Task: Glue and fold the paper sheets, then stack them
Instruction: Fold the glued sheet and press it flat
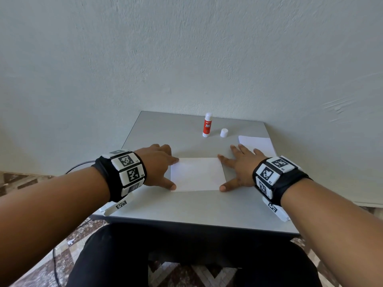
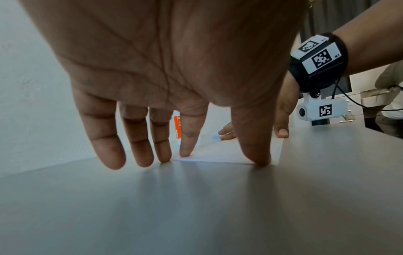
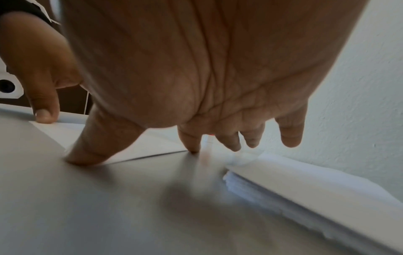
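Note:
A white folded paper sheet (image 1: 196, 175) lies flat in the middle of the grey table (image 1: 186, 208). My left hand (image 1: 163, 164) rests spread at its left edge, thumb and forefinger touching the two left corners. My right hand (image 1: 236, 168) mirrors it at the right edge, thumb and forefinger on the right corners. In the left wrist view the paper (image 2: 220, 153) lies under my straight fingertips (image 2: 259, 160). In the right wrist view the thumb (image 3: 87, 155) presses the sheet (image 3: 139, 146). A stack of white sheets (image 1: 257, 143) lies at the table's right side, also seen as the stack (image 3: 305, 186).
An orange and white glue stick (image 1: 207, 125) stands uncapped near the table's far edge, its white cap (image 1: 224, 132) beside it to the right. The wall (image 1: 186, 59) rises straight behind the table. A black cable (image 1: 78, 165) hangs off the left.

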